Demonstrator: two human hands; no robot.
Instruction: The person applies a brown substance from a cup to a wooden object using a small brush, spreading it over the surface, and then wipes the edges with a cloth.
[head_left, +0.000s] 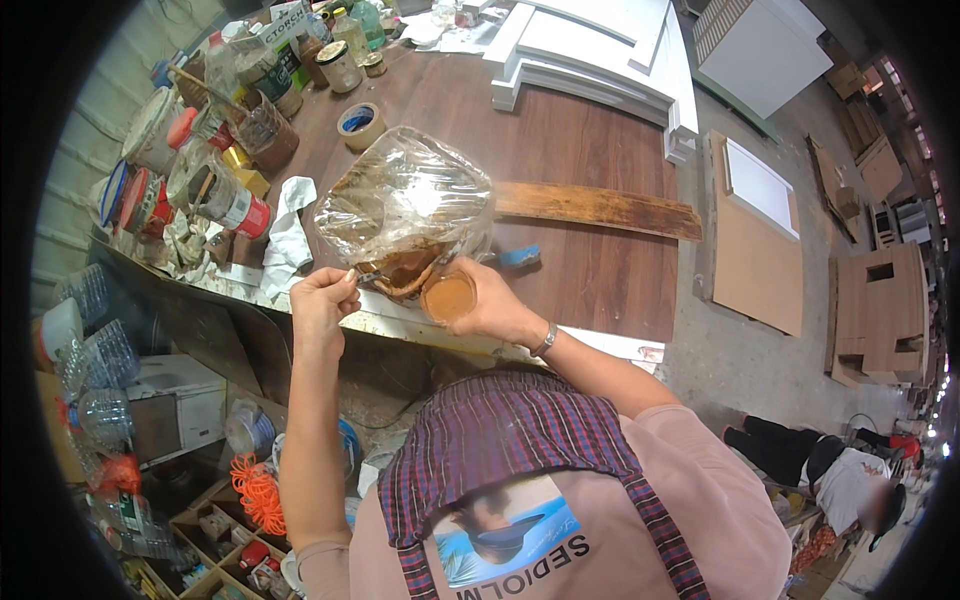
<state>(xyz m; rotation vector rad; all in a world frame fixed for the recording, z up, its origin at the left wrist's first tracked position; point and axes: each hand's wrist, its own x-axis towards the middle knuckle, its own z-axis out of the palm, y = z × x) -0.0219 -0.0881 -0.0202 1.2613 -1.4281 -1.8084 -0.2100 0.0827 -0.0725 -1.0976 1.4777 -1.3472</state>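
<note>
Left-hand fingers were closed in a pinch [330, 290] on what looked like the near edge of a clear plastic bag [400, 190], presumably so that its mouth could be held apart. By the right hand [485, 303], a cup of brown liquid [449, 299] was gripped around its side, its open top facing the head camera, apparently so that the cup could be kept close to that mouth. The bag was set at the table's near edge, within easy reach of both hands; brown matter was shown inside, but its inner form could not be told through the glare and creases.

With the bag taken as the clock's centre and twelve pointing away from the person, a small blue object [519, 256] was seen at four o'clock and a crumpled white cloth [290, 237] near nine, probably left handy for wiping. A roll of tape [361, 126] was laid at eleven. At three, a brown-stained plank [600, 208] was stretched across the table [590, 145]. Toward ten, stained tubs [268, 135] and jars [339, 67] were crowded along the side, perhaps to spare working room. White panels [600, 60] were stacked between one and two; beyond, at four, another person [845, 480] was seen.
</note>
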